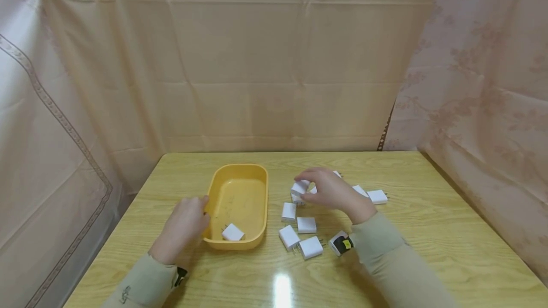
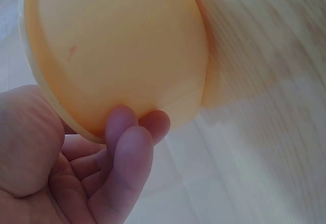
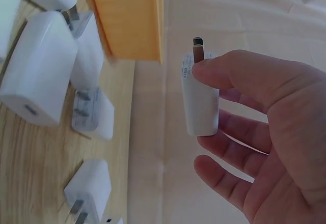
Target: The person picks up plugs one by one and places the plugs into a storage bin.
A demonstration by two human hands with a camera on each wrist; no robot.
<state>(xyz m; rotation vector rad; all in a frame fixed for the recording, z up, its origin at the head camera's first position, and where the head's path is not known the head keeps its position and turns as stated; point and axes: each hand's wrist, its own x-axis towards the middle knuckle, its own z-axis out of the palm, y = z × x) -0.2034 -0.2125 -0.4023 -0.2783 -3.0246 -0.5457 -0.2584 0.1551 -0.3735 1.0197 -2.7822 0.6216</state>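
Observation:
My left hand [image 1: 184, 222] grips the near left side of a yellow plastic bin [image 1: 266, 194]. In the left wrist view its curled fingers press against the wall of the bin [image 2: 122, 46]. One white charger plug [image 1: 233, 232] lies inside at the near end. To the right, my right hand [image 1: 329, 194] pinches another white charger plug [image 3: 201, 102] between thumb and fingers, its metal prong pointing up in the right wrist view. That hand is above several loose charger plugs [image 1: 288, 211] on the table, some partly hidden behind it.
Several more white charger plugs [image 1: 310, 247] are scattered on the wooden table [image 1: 428, 246] right of the bin, one [image 1: 376, 197] farther right. A small black and yellow wrist device [image 1: 342, 244] sits at the right cuff. Cloth curtains [image 1: 274, 61] enclose the back and sides.

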